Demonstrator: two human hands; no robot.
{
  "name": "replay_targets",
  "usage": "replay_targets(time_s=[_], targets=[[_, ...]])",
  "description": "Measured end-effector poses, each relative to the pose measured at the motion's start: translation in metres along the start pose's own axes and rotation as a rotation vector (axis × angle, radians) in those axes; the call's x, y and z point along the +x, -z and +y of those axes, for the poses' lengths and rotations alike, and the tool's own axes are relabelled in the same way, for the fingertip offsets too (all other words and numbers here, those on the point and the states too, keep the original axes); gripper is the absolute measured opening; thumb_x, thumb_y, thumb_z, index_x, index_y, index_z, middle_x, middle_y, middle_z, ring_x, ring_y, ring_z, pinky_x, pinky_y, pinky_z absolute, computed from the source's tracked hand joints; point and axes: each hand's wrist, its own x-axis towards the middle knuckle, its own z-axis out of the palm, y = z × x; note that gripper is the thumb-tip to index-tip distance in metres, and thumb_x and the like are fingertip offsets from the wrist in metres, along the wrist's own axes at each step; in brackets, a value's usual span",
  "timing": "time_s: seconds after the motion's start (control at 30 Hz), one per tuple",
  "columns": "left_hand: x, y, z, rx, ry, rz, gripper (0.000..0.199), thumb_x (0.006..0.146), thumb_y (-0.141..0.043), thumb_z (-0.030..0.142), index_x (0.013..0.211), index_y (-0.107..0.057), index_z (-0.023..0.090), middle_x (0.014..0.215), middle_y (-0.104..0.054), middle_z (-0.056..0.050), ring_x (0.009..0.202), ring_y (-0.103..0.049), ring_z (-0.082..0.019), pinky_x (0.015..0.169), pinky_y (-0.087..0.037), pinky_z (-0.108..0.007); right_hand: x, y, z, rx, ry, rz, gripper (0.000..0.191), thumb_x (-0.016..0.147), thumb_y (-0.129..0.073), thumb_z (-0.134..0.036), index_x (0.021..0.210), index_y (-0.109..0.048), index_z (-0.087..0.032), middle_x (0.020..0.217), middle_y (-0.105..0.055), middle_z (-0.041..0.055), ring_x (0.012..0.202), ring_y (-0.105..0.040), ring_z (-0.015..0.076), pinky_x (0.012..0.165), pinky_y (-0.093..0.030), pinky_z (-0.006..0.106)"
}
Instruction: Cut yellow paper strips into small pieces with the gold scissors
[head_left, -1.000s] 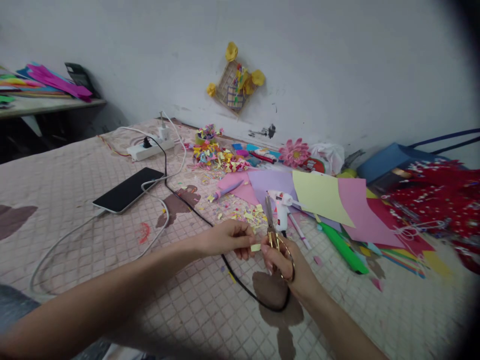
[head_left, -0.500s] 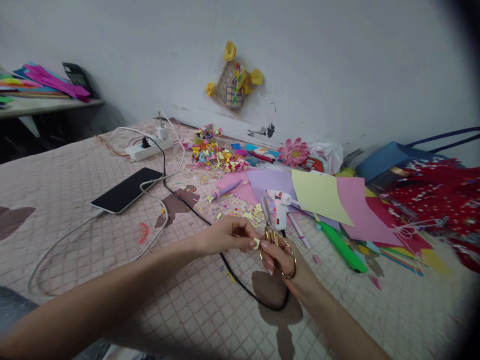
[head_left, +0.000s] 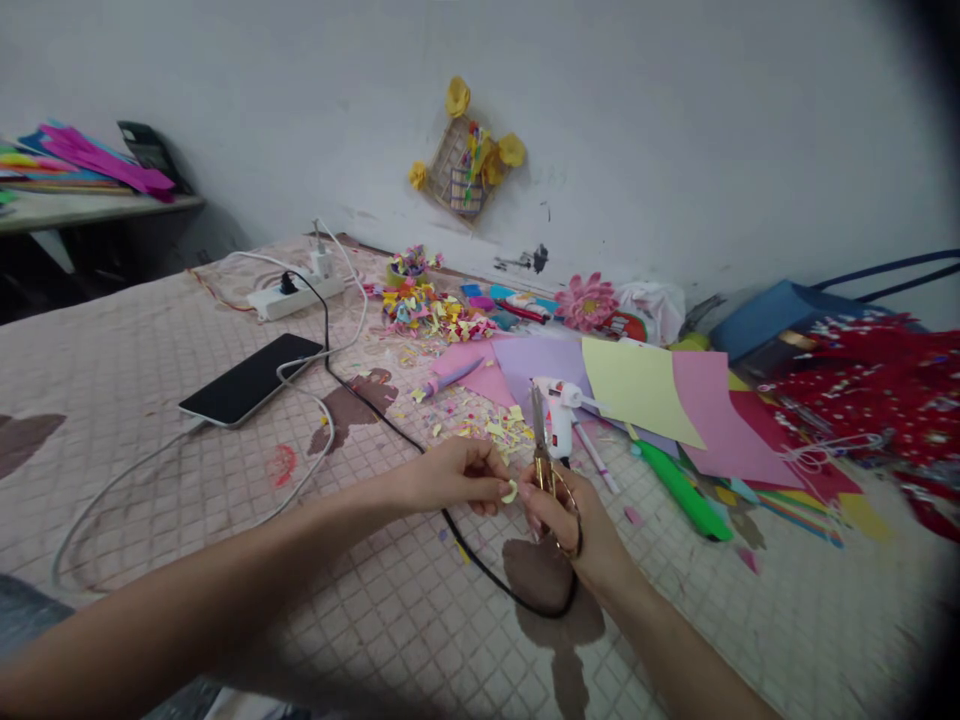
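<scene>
Between thumb and finger, my left hand (head_left: 463, 475) pinches a small curved piece of pale yellow paper (head_left: 510, 491). Close to its right, my right hand (head_left: 566, 518) is closed around the gold handles of a pair of scissors (head_left: 541, 440). The blades point up and away from me, looking nearly closed. My right fingertips are right beside the paper piece; whether they touch it I cannot tell. Just beyond my hands lies a scatter of pale yellow paper bits (head_left: 504, 430). A white glue gun (head_left: 559, 415) sits immediately right of the blades.
Coloured paper sheets (head_left: 637, 385) and a green tool (head_left: 686, 495) lie to the right. A heap of paper scraps (head_left: 427, 312) is farther back. A black cable (head_left: 480, 565) loops under my hands. Left are a tablet-like black device (head_left: 251, 380) and a power strip (head_left: 292, 295).
The scissors have turned more upright and their blades have come closer together. My right fingertips have drawn slightly back from the paper piece, which my left hand still pinches.
</scene>
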Motion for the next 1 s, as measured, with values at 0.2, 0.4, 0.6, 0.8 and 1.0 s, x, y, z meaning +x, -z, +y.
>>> replay_targets(time_s=[0.2,0.4,0.6,0.8,1.0], targets=[[0.0,0.004,0.006,-0.097,0.02,0.11,0.03,0.067,-0.067,0.038,0.073,-0.054,0.011,0.065,-0.062,-0.001,0.056,-0.058,-0.008,0.06,-0.047,-0.022,-0.003,-0.005,-0.005,0.038,-0.045,0.019,0.034,0.084,-0.044,-0.048,0.069,-0.049,-0.018,0.049,-0.04,-0.0057,0.044,-0.038,0.0087,0.044,-0.033,0.02],[-0.001,0.01,0.011,-0.219,-0.063,0.268,0.026,0.069,-0.067,0.032,0.072,-0.055,0.01,0.075,-0.066,-0.006,0.068,-0.062,-0.012,0.07,-0.048,-0.027,-0.006,-0.007,-0.005,-0.059,-0.056,-0.024,0.038,0.084,-0.042,-0.051,0.069,-0.05,-0.017,0.048,-0.037,-0.0059,0.044,-0.036,0.0092,0.044,-0.03,0.022],[-0.002,0.01,0.012,-0.248,-0.113,0.269,0.023,0.072,-0.066,0.031,0.071,-0.055,0.01,0.074,-0.065,-0.005,0.07,-0.061,-0.011,0.07,-0.048,-0.027,-0.007,-0.007,-0.004,-0.116,-0.017,-0.04,0.04,0.081,-0.043,-0.055,0.064,-0.046,-0.018,0.054,-0.037,-0.0049,0.047,-0.035,0.0096,0.045,-0.028,0.022],[-0.001,0.01,0.01,-0.258,-0.117,0.264,0.023,0.072,-0.065,0.03,0.071,-0.054,0.011,0.074,-0.065,-0.005,0.069,-0.061,-0.011,0.068,-0.048,-0.026,-0.008,-0.006,0.001,-0.17,-0.028,-0.032,0.037,0.083,-0.043,-0.049,0.061,-0.041,-0.019,0.053,-0.035,-0.0053,0.048,-0.034,0.0093,0.044,-0.027,0.022],[0.0,0.01,0.009,-0.267,-0.115,0.278,0.025,0.07,-0.067,0.032,0.071,-0.054,0.011,0.073,-0.065,-0.005,0.068,-0.061,-0.012,0.068,-0.048,-0.027,-0.008,-0.007,0.0,-0.212,-0.044,-0.039,0.037,0.084,-0.041,-0.048,0.062,-0.043,-0.018,0.053,-0.035,-0.0053,0.048,-0.033,0.0092,0.044,-0.025,0.021]])
